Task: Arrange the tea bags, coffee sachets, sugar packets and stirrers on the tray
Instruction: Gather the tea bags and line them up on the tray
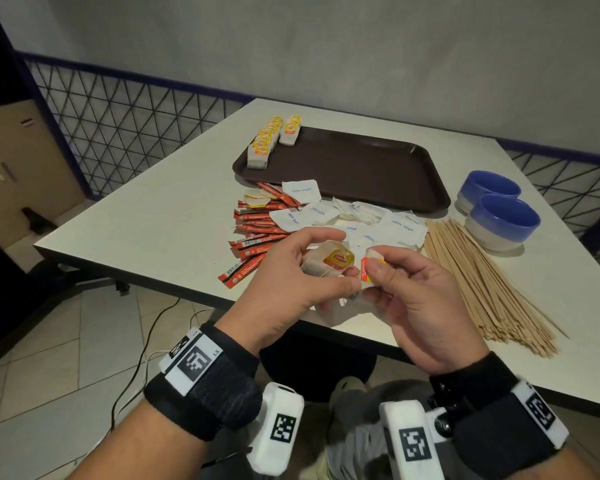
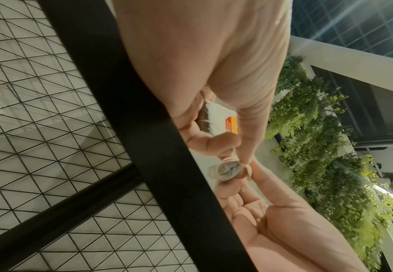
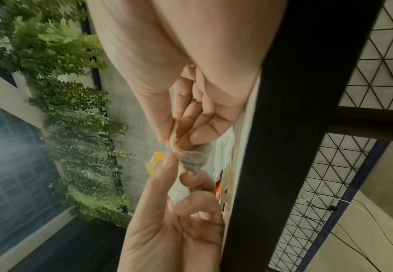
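Note:
Just above the table's near edge, my left hand (image 1: pixel 340 263) holds a tea bag (image 1: pixel 314 261) with a yellow tag. My right hand (image 1: pixel 373 273) pinches a second tea bag (image 1: pixel 368 268) by its red and yellow tag, right beside the first. In the right wrist view a tea bag pouch (image 3: pixel 195 158) hangs between both hands' fingertips. The brown tray (image 1: pixel 361 168) lies further back, with two rows of tea bags (image 1: pixel 269 142) at its far left corner. Red coffee sachets (image 1: pixel 257 233), white sugar packets (image 1: pixel 388 226) and wooden stirrers (image 1: pixel 482 282) lie loose on the table in front of the tray.
Two blue and white bowls (image 1: pixel 499 216) stand at the right, beside the tray and the stirrers. The white table (image 1: pixel 153 216) has a black edge, and a wire mesh fence (image 1: pixel 118 126) runs behind it. Cables (image 1: pixel 136 368) trail on the tiled floor at the left.

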A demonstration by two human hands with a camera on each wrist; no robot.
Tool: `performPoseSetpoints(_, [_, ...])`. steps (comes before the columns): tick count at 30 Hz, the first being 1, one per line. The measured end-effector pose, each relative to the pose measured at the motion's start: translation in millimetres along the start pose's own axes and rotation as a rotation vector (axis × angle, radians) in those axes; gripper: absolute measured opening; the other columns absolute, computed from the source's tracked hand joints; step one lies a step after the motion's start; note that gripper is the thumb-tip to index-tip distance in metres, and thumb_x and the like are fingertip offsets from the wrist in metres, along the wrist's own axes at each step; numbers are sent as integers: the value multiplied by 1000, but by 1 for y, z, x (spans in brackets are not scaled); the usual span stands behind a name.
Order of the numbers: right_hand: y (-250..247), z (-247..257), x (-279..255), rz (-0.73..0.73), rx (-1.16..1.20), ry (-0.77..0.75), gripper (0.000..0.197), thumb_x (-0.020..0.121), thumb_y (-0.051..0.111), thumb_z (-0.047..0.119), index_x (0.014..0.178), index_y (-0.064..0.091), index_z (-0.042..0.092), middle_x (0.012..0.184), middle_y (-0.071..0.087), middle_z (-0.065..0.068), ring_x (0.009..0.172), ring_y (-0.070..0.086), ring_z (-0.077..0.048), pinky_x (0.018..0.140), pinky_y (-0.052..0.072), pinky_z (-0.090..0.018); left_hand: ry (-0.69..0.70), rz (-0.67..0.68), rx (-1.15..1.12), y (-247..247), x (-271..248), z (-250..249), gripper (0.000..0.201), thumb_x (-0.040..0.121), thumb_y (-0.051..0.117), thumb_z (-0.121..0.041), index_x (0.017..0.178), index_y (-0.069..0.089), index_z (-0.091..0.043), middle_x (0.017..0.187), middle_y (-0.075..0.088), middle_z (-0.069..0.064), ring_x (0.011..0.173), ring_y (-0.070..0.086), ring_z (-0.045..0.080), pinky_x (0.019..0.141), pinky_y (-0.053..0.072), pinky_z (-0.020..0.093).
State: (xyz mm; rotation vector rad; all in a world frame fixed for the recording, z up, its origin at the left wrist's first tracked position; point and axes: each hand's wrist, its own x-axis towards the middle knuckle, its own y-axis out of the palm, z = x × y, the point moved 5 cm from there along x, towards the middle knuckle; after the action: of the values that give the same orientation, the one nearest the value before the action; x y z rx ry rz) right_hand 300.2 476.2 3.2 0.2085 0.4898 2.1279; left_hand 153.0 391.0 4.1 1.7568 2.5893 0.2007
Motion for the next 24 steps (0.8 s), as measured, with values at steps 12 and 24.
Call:
performPoseSetpoints(12, [1, -3, 0, 7, -110, -27, 22, 67, 81, 10, 89, 78, 9, 90, 61, -21, 88, 56, -33, 70, 53, -33, -35, -15, -41, -4, 3, 3, 50, 73, 92, -10, 116, 73, -28, 99, 75, 5, 81, 69, 19, 56, 51, 27])
performPoseSetpoints(24, [0, -1, -2, -23, -157, -101, 20, 69, 82, 10, 88, 78, 9, 86, 65, -18, 85, 59, -33, 77, 52, -42, -58, 15, 17, -2, 2, 0, 48, 74, 92, -11, 116, 73, -25, 107, 74, 5, 81, 68, 13, 55, 51, 24])
